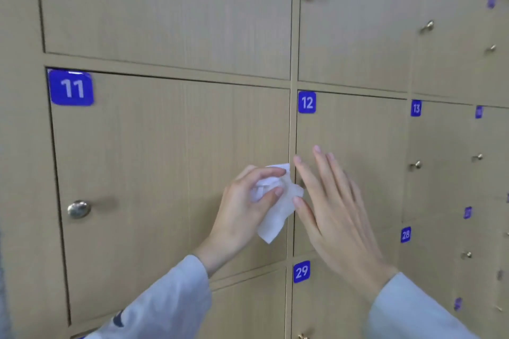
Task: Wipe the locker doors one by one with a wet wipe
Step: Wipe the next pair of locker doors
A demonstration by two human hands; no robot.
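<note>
A wall of light wooden lockers fills the view. Door 11 (165, 173) carries a blue number plate at its top left and a brass knob (79, 209) low on its left side. Door 12 (355, 129) is to its right. My left hand (245, 209) pinches a crumpled white wet wipe (278, 206) in front of the right edge of door 11, the wipe hanging down. My right hand (333, 206) is spread flat with fingers apart, in front of door 12, its thumb and fingertips beside the wipe. Whether they touch it is unclear.
Door 29 (330, 308) lies below door 12. Doors 13 (438, 146) and 28 (429, 261) run off to the right, each with a small brass knob. An unnumbered door (165, 8) sits above door 11.
</note>
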